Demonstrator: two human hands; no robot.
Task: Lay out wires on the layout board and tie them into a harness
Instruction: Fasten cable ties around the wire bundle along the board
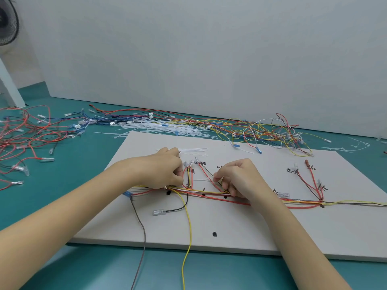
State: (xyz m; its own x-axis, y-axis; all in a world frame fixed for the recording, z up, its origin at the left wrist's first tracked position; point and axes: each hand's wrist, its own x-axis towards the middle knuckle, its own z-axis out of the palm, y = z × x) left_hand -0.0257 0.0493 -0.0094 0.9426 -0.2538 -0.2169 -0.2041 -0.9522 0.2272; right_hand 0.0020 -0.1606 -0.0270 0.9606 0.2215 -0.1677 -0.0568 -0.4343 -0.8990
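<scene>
1. Wires [209,193] lay bundled along the middle of the white layout board [251,231], with branches fanned up to handwritten labels, apparently so each lead ended at its marked spot.
2. At far left on the teal table [62,185], loose red wires [25,139] sat in a heap, likely stock.
3. The left hand [165,170] had its fingers curled, pinching the bundle near a red-and-yellow branch, seemingly to steady it.
4. Spare cable ties [194,150] rested on the board just beyond that hand, within reach for tying.
5. The right hand [236,176] was curled too, pinching the wires; a thin white strand at its fingertips may have been a tie, though I cannot tell.
6. Further right, the red branches [310,183] were already laid out.
</scene>
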